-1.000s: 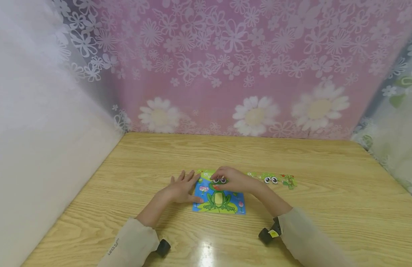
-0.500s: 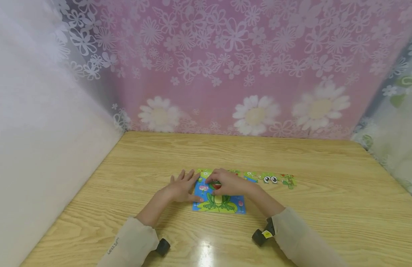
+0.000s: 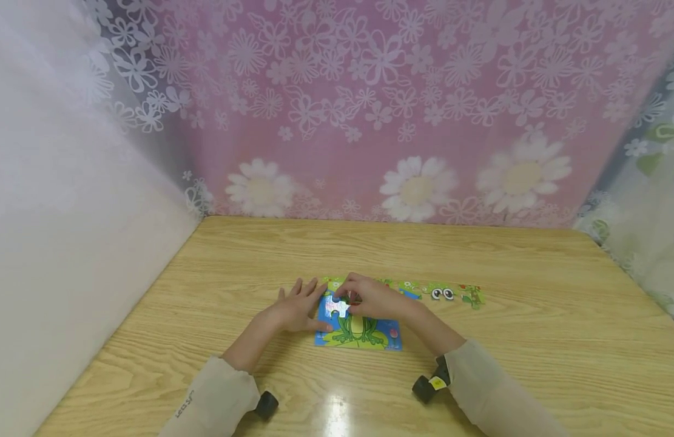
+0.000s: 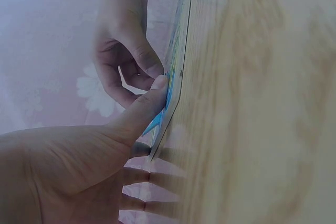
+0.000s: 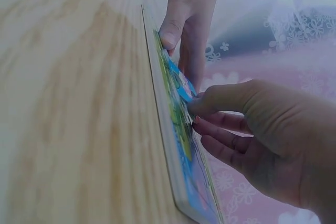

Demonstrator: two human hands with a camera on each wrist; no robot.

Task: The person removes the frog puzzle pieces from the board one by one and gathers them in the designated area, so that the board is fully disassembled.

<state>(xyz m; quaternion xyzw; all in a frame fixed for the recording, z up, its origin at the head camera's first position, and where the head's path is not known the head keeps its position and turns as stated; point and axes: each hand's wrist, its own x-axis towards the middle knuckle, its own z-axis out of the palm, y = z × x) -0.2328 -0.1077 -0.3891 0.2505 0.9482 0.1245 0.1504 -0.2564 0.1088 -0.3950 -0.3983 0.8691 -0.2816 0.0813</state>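
Observation:
A frog jigsaw puzzle (image 3: 364,341) lies flat on the table between both hands. At its left part, a blue puzzle piece (image 3: 335,306) is tilted up and catches the light; a pink patch shows on it (image 5: 184,86) in the right wrist view. My right hand (image 3: 376,298) pinches this piece at its right side between thumb and fingers. My left hand (image 3: 295,311) rests at the puzzle's left edge, fingers spread, its thumb (image 4: 152,95) on the blue surface. Part of the frog's head is hidden under the right hand.
Right of the puzzle lie loose pieces: a green and blue one (image 3: 409,292), one with two big eyes (image 3: 441,294) and a green one (image 3: 472,296). The wooden table (image 3: 506,376) meets a floral pink curtain (image 3: 337,152) behind.
My right hand has moved slightly left from the frog's face to the blue piece, which now tilts up in its pinch. My left hand has stayed in place.

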